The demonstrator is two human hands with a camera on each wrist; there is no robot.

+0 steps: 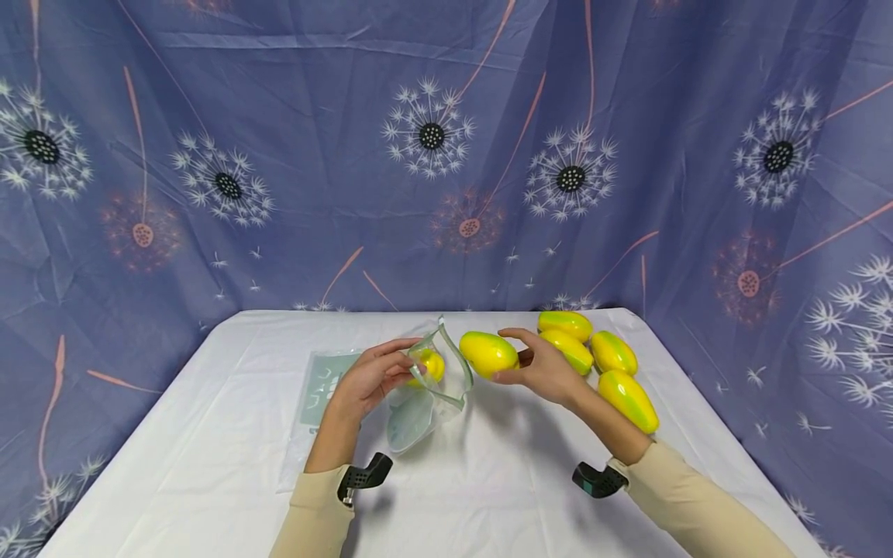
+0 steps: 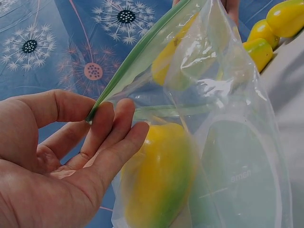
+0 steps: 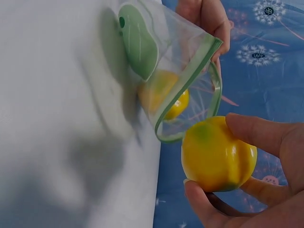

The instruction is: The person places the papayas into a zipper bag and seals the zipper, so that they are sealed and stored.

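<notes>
My left hand (image 1: 373, 380) pinches the green-edged rim of a clear zip bag (image 2: 237, 90) between thumb and fingers, and the bag's mouth gapes toward the right. Inside the bag lies one yellow-green mango (image 2: 159, 175). A second mango (image 1: 488, 354) is gripped by my right hand (image 1: 547, 370), thumb on one side and fingers on the other. In the right wrist view this held mango (image 3: 218, 153) sits right at the bag's open mouth (image 3: 187, 90), its near end facing the opening. A green printed patch (image 3: 138, 42) shows on the bag's side.
Several more mangoes (image 1: 614, 353) lie grouped on the right of the white-covered table (image 1: 502, 496), beside and behind my right forearm. A flat pack of green-printed bags (image 1: 324, 387) lies on the left. A blue dandelion-patterned curtain (image 1: 335, 155) hangs behind and at both sides.
</notes>
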